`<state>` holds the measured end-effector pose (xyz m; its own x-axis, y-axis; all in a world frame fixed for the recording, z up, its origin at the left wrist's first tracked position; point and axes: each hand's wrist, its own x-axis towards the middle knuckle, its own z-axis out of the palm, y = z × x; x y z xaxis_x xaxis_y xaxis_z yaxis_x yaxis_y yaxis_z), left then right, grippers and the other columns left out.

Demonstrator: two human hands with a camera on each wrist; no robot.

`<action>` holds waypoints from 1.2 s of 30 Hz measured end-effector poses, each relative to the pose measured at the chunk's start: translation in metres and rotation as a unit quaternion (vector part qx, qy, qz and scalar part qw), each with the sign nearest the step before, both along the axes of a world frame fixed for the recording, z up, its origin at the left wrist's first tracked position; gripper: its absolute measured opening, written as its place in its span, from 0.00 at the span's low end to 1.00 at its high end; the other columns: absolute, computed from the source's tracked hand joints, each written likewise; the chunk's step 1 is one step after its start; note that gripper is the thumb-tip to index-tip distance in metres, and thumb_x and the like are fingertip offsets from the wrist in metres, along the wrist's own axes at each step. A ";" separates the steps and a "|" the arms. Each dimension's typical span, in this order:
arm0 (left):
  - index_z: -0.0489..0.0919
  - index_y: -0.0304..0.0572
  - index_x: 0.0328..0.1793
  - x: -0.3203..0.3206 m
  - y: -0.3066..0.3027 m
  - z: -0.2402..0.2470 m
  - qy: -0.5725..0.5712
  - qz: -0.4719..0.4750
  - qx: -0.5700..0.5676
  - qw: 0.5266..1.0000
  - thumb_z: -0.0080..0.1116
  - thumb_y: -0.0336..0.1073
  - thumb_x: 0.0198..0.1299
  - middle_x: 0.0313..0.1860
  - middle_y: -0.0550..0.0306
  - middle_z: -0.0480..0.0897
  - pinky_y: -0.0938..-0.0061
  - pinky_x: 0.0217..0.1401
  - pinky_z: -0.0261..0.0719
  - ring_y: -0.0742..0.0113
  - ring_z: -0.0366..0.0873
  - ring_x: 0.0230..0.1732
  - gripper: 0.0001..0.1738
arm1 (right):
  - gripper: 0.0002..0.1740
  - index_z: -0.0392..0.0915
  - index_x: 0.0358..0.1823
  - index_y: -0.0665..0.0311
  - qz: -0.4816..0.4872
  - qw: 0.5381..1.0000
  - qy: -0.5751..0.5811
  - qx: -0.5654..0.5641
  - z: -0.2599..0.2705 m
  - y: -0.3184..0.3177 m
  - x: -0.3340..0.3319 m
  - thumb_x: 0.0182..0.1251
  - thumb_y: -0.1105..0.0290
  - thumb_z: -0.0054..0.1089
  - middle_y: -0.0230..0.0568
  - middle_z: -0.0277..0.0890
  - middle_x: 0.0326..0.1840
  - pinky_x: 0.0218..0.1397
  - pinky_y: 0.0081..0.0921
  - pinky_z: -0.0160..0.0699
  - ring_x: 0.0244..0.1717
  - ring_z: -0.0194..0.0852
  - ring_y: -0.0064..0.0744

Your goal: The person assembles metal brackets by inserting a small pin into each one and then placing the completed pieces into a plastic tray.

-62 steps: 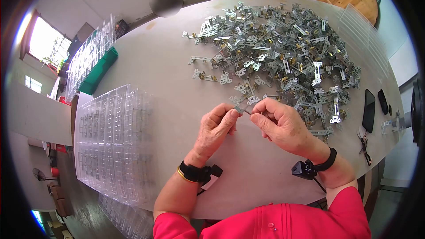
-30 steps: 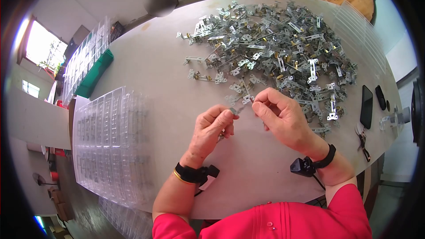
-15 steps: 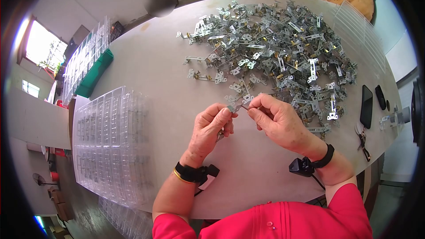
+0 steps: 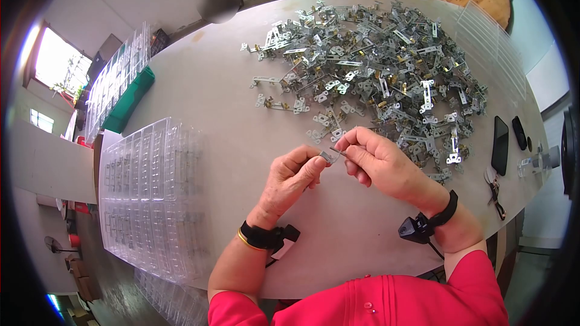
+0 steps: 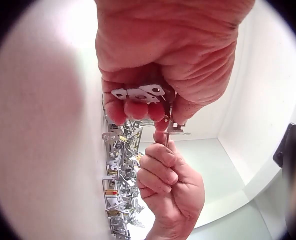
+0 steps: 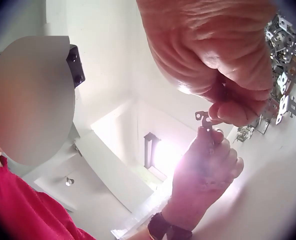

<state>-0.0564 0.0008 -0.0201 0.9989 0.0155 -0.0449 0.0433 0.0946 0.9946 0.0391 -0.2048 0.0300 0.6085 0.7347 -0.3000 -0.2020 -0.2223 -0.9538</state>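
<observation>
My left hand (image 4: 289,178) grips a small flat metal bracket (image 4: 328,157) between thumb and forefinger. In the left wrist view, a bracket end with round holes (image 5: 138,93) shows against the curled fingers. At the bracket's protruding end, my right hand (image 4: 382,160) pinches a thin dark metal rod (image 4: 338,151) by thumb and forefinger. The right wrist view shows the bracket's holed tip (image 6: 204,117) right at the right fingertips. Much of the bracket is hidden in the left palm. Beyond both hands spreads a large heap of metal brackets (image 4: 374,66), some with brass-coloured parts.
Clear plastic trays (image 4: 148,193) with metal parts in them stand at the left. Behind them is a green bin (image 4: 130,99) with more clear trays on top. A phone (image 4: 500,145), a small clear bottle (image 4: 538,163) and pliers (image 4: 495,193) lie at the right.
The right hand drew away from the bracket, then came back to its end with the thin rod. The left hand has shifted slightly right, turning the bracket.
</observation>
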 end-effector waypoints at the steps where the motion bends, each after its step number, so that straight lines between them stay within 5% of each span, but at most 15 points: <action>1: 0.84 0.38 0.46 0.000 0.000 0.000 0.000 -0.004 0.016 1.000 0.60 0.45 0.75 0.28 0.68 0.77 0.81 0.33 0.73 0.81 0.73 0.29 0.16 | 0.10 0.73 0.54 0.63 0.000 1.000 0.000 0.000 -0.001 0.000 0.000 0.84 0.66 0.46 0.28 0.75 0.33 0.31 0.18 0.74 0.29 0.70 0.16; 10: 0.84 0.37 0.46 -0.001 -0.001 0.005 0.008 -0.022 0.056 0.998 0.60 0.42 0.75 0.29 0.67 0.78 0.81 0.34 0.73 0.81 0.73 0.31 0.14 | 0.11 0.73 0.55 0.64 0.031 0.995 0.088 0.045 -0.001 -0.001 0.003 0.84 0.67 0.44 0.30 0.75 0.33 0.32 0.19 0.76 0.29 0.72 0.17; 16: 0.84 0.36 0.46 -0.002 -0.003 -0.003 -0.022 -0.032 0.105 0.994 0.64 0.41 0.73 0.29 0.69 0.78 0.80 0.34 0.71 0.80 0.71 0.31 0.13 | 0.10 0.77 0.49 0.61 0.035 0.998 0.045 -0.008 0.001 -0.002 0.003 0.82 0.63 0.51 0.30 0.78 0.34 0.35 0.20 0.78 0.32 0.75 0.17; 22: 0.82 0.35 0.43 -0.002 -0.013 0.008 -0.083 -0.066 0.176 0.979 0.68 0.38 0.68 0.26 0.61 0.75 0.75 0.33 0.71 0.74 0.69 0.28 0.12 | 0.07 0.78 0.46 0.62 0.009 0.994 -0.106 0.039 -0.011 0.000 0.003 0.79 0.66 0.58 0.22 0.75 0.35 0.37 0.15 0.69 0.35 0.66 0.11; 27: 0.82 0.35 0.43 0.000 -0.018 0.005 -0.111 0.010 0.206 0.972 0.69 0.35 0.66 0.28 0.59 0.76 0.73 0.33 0.72 0.71 0.71 0.28 0.10 | 0.07 0.77 0.46 0.62 -0.104 0.977 -0.158 0.094 -0.004 -0.001 0.004 0.80 0.67 0.59 0.20 0.70 0.34 0.37 0.15 0.66 0.34 0.61 0.10; 31: 0.82 0.36 0.44 0.003 -0.017 0.000 -0.122 0.073 0.233 0.962 0.69 0.34 0.66 0.28 0.58 0.76 0.73 0.33 0.72 0.71 0.72 0.29 0.09 | 0.06 0.78 0.49 0.61 -0.054 0.989 -0.131 0.031 0.005 -0.006 0.006 0.80 0.66 0.58 0.21 0.75 0.39 0.39 0.14 0.67 0.35 0.65 0.09; 36: 0.83 0.37 0.46 0.003 -0.019 0.001 -0.122 0.098 0.252 0.955 0.69 0.31 0.66 0.31 0.63 0.78 0.76 0.37 0.72 0.76 0.71 0.32 0.08 | 0.06 0.77 0.45 0.64 -0.029 0.994 -0.089 0.050 -0.009 0.000 0.000 0.80 0.68 0.57 0.24 0.73 0.33 0.40 0.18 0.71 0.35 0.69 0.14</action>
